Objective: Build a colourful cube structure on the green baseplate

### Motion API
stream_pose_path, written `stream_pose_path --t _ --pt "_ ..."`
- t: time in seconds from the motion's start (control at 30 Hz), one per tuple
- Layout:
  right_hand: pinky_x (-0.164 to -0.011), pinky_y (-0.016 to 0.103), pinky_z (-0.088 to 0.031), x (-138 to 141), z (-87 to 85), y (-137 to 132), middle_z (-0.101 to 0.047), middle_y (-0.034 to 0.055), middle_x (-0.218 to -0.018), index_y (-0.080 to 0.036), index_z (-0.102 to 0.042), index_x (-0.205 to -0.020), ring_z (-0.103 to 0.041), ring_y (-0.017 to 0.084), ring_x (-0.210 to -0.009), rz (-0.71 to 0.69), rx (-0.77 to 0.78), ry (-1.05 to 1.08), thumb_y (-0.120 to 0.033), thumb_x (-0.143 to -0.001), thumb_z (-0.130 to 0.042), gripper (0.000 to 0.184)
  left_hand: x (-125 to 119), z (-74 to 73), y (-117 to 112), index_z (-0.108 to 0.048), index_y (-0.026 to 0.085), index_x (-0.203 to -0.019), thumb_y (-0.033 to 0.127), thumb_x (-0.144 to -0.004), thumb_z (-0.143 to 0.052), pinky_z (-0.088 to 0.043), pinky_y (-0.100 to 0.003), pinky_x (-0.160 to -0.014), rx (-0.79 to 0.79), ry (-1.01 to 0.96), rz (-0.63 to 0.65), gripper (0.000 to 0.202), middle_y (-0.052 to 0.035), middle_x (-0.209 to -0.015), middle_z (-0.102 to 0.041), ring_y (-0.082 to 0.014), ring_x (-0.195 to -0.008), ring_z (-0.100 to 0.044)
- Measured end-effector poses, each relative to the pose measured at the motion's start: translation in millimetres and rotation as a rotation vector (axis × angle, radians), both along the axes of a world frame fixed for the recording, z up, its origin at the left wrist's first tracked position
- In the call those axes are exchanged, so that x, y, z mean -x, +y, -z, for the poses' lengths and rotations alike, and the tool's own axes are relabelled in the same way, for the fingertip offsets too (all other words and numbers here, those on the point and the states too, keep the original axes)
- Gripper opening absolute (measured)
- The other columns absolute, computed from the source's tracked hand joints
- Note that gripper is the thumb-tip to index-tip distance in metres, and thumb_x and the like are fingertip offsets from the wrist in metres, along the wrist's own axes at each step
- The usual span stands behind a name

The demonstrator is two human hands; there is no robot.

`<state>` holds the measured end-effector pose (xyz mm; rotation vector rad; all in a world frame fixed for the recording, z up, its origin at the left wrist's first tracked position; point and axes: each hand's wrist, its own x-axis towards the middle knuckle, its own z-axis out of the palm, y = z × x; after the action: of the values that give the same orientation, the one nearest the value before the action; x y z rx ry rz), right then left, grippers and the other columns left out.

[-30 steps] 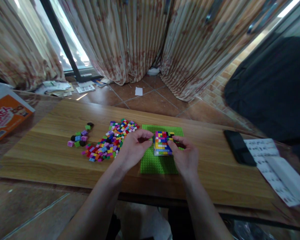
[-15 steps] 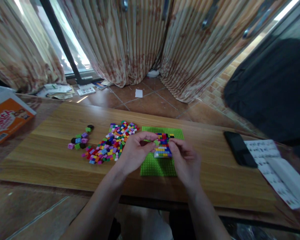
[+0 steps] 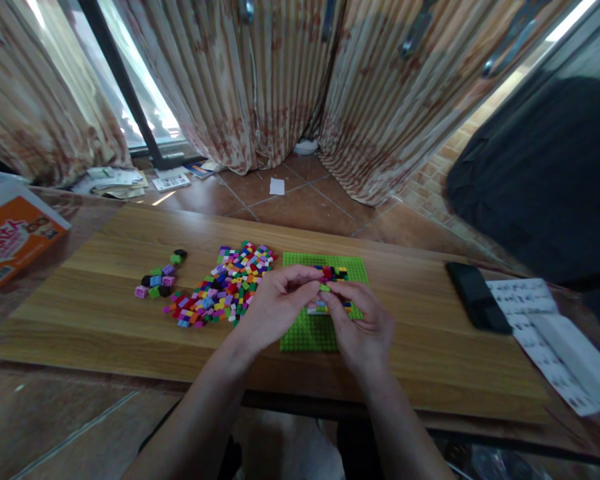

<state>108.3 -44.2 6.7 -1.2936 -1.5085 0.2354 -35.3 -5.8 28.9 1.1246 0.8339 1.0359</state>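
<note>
A green studded baseplate (image 3: 307, 335) lies on the wooden board (image 3: 105, 307). On it stands a multicoloured block of small bricks (image 3: 331, 273), mostly hidden by my hands. My left hand (image 3: 280, 308) and my right hand (image 3: 361, 321) meet above the block, fingertips pinched together on a small green brick (image 3: 325, 288). A spread pile of loose coloured bricks (image 3: 227, 283) lies just left of the baseplate, close to my left hand.
A small cluster of bricks (image 3: 159, 276) sits further left. A black phone (image 3: 476, 296) and printed paper (image 3: 555, 340) lie at the right. An orange box (image 3: 10, 240) is at the far left. Curtains and a tiled floor are behind the board.
Both hands have moved from the sides of the brick block to its front, closing together over it. A small green brick now shows between the fingertips.
</note>
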Motion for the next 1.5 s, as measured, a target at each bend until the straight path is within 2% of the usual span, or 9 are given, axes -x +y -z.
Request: stream_pose_path --t 0.37,0.6,0.7,0.8,0.9,1.0,1.13,1.27,1.5 --pt "-0.077 0.035 -0.05 -1 -2.1 -1 -0.07 0.0046 -0.089 -0.022 -0.07 -0.09 -0.064 0.019 -0.085 -0.034 0.019 -0.27 -0.025 -0.09 -0.061 0.01 -4 0.1 1 -0.065 0.013 -0.084 0.017 -0.069 -0.073 -0.047 -0.02 -0.053 0.137 0.009 -0.077 0.018 0.0015 -0.062 -0.066 -0.0083 -0.053 -0.058" --pt "-0.082 0.036 -0.051 -4 -3.8 -3 -0.07 0.0046 -0.094 -0.023 -0.071 -0.094 -0.064 0.019 -0.09 -0.042 0.034 -0.228 -0.025 -0.087 -0.065 0.009 -2 -1.9 -1 -0.066 0.013 -0.084 0.017 -0.066 -0.075 -0.047 -0.02 -0.054 0.186 0.014 -0.028 0.02 -0.0002 -0.071 -0.068 -0.009 -0.058 -0.061" --pt "-0.081 0.035 -0.051 -10 -2.2 -2 -0.069 0.0042 -0.093 -0.023 -0.072 -0.09 -0.064 0.018 -0.089 -0.051 0.066 -0.205 -0.024 -0.088 -0.064 0.009 -3 2.3 0 -0.066 0.013 -0.086 0.02 -0.069 -0.074 -0.047 -0.021 -0.054 0.141 0.064 -0.02 0.019 -0.001 -0.072 -0.068 -0.0096 -0.059 -0.06" --pt "-0.083 0.035 -0.051 -22 1.4 2 -0.068 0.0041 -0.094 -0.023 -0.073 -0.09 -0.064 0.019 -0.09 0.026 0.092 -0.148 -0.026 -0.086 -0.065 0.009 -2 9.1 4 -0.066 0.014 -0.083 0.025 -0.077 -0.066 -0.046 -0.023 -0.054 0.039 0.195 -0.078 0.012 -0.0012 -0.069 -0.066 -0.0111 -0.059 -0.059" --pt "-0.083 0.037 -0.051 -32 3.7 5 -0.067 0.0041 -0.093 -0.024 -0.074 -0.088 -0.064 0.019 -0.09 0.11 0.111 -0.114 -0.028 -0.085 -0.065 0.01 2 15.0 8 -0.066 0.016 -0.08 0.024 -0.081 -0.059 -0.046 -0.025 -0.056 -0.058 0.364 -0.149 0.011 -0.0011 -0.066 -0.065 -0.0131 -0.059 -0.06" --pt "-0.082 0.038 -0.051 -34 5.1 7 -0.066 0.0038 -0.094 -0.025 -0.074 -0.089 -0.063 0.019 -0.09 0.099 0.121 -0.117 -0.029 -0.085 -0.064 0.011 5 17.7 8 -0.067 0.017 -0.082 0.023 -0.082 -0.057 -0.047 -0.026 -0.058 -0.125 0.455 -0.162 0.012 -0.0018 -0.069 -0.067 -0.0144 -0.062 -0.061" --pt "-0.083 0.038 -0.05 -29 8.5 8 -0.065 0.0044 -0.097 -0.026 -0.075 -0.089 -0.061 0.02 -0.093 0.028 0.136 -0.195 -0.027 -0.086 -0.064 0.012 4 17.6 7 -0.069 0.017 -0.081 0.022 -0.082 -0.056 -0.046 -0.027 -0.059 -0.175 0.509 -0.131 0.014 -0.0026 -0.07 -0.068 -0.0152 -0.063 -0.06" --pt "-0.087 0.042 -0.049 -27 12.4 9 -0.064 0.0064 -0.103 -0.026 -0.075 -0.088 -0.058 0.023 -0.1 0.053 0.159 -0.248 -0.028 -0.085 -0.065 0.011 1 15.6 6 -0.069 0.017 -0.08 0.02 -0.082 -0.055 -0.045 -0.027 -0.062 -0.205 0.563 -0.106 0.014 -0.0032 -0.073 -0.069 -0.016 -0.066 -0.061" --pt "-0.087 0.044 -0.05 -27 13.7 10 -0.062 0.0074 -0.109 -0.025 -0.075 -0.09 -0.059 0.024 -0.103 0.111 0.207 -0.145 -0.031 -0.081 -0.067 0.013 -3 13.0 4 -0.069 0.016 -0.089 0.018 -0.081 -0.058 -0.046 -0.029 -0.066 -0.215 0.729 -0.152 0.014 -0.0047 -0.078 -0.072 -0.0182 -0.07 -0.064"
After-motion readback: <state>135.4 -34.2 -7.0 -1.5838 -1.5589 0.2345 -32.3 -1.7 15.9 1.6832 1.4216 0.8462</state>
